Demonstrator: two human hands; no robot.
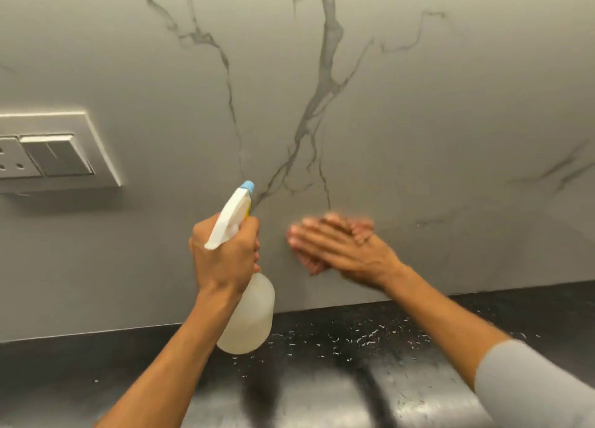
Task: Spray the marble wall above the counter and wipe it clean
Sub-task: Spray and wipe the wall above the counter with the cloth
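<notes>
The marble wall fills the upper two thirds of the frame, pale grey with dark veins that run down from the top centre and fork toward the middle. Along the bottom lies a black counter, glossy and flecked with small bright droplets near the foot of the wall.

Left of centre, the left hand grips a spray bottle by its neck, the fingers curled tightly round the front of the trigger head. The bottle is a cloudy white plastic, held tilted above the counter with its rounded base hanging clear of the surface. Its white head slants up and to the right, and the pale blue nozzle at its tip points at the wall, close to the lower end of one dark vein.

Just right of centre, the right hand lies flat against the lower wall, fingers straight, close together and pointing to the left. The hand is blurred, and a faint reflection of it shows in the polished stone beside it. Whether anything lies under the palm cannot be told. A grey sleeve covers that arm at the lower right corner.

At the left edge of the frame, a white switch plate with a socket is set into the wall, well apart from both hands.
</notes>
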